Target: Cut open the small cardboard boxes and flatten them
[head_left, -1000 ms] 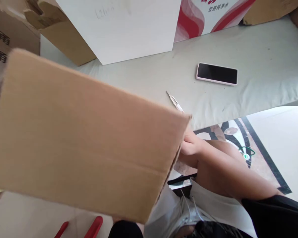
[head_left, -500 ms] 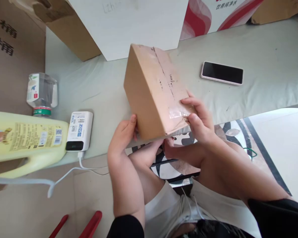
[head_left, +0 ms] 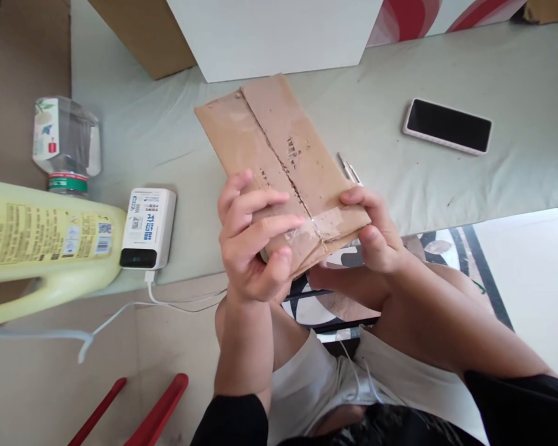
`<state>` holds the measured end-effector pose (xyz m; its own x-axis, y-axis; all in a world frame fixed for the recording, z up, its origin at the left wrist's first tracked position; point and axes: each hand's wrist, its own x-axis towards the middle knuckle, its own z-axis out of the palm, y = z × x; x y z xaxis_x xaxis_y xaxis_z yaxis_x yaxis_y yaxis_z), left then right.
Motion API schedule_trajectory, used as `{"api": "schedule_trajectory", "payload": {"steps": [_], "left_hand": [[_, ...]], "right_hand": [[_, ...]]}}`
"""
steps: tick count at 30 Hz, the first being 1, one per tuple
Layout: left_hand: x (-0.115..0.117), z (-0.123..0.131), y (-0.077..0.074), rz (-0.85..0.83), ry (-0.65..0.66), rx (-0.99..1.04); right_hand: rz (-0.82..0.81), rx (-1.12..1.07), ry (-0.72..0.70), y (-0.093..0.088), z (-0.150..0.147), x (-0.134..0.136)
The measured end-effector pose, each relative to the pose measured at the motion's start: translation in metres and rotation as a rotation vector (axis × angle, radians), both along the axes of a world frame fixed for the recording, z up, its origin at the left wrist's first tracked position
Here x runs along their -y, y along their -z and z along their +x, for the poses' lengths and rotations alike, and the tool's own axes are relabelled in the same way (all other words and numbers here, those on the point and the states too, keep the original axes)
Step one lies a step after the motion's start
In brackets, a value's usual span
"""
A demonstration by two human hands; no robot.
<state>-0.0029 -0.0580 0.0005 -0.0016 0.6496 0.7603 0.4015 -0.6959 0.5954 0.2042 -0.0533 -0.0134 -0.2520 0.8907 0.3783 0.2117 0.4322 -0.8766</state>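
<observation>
Cardboard box [head_left: 283, 145] at edge of cloth [head_left: 181, 142], open room leftward

Matt cardboard box [head_left: 270, 133] under glossy clear tape [head_left: 328, 222]; smooth clear plastic bottle [head_left: 72, 142]

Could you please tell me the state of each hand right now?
Left hand: open, spread over the brown rectangular cardboard box.
Right hand: closed, holding the box by one corner.

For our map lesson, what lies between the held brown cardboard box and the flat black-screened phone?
The head view shows a slim silver tool on pale cloth, nearer the box.
</observation>
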Motion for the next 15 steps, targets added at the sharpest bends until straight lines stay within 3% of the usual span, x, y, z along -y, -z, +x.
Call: {"api": "schedule_trajectory", "payload": {"steps": [3,5,9,12,15], "left_hand": [[-0.004,-0.005,0.009,0.043,-0.002,0.031],[-0.006,-0.007,0.012,0.045,-0.001,0.051],[-0.004,-0.005,0.01,-0.011,-0.051,0.045],[-0.003,-0.003,0.008,-0.022,-0.074,0.036],[-0.003,-0.003,0.009,-0.014,-0.071,0.048]], "right_hand": [[0.073,-0.046,-0.208,0.002,0.003,-0.002],[0.08,-0.039,-0.214,0.003,0.006,-0.003],[0.03,0.116,0.075,0.009,0.018,-0.008],[-0.005,0.427,0.358,0.015,0.029,-0.018],[-0.066,0.746,0.48,0.02,0.037,-0.028]]}}
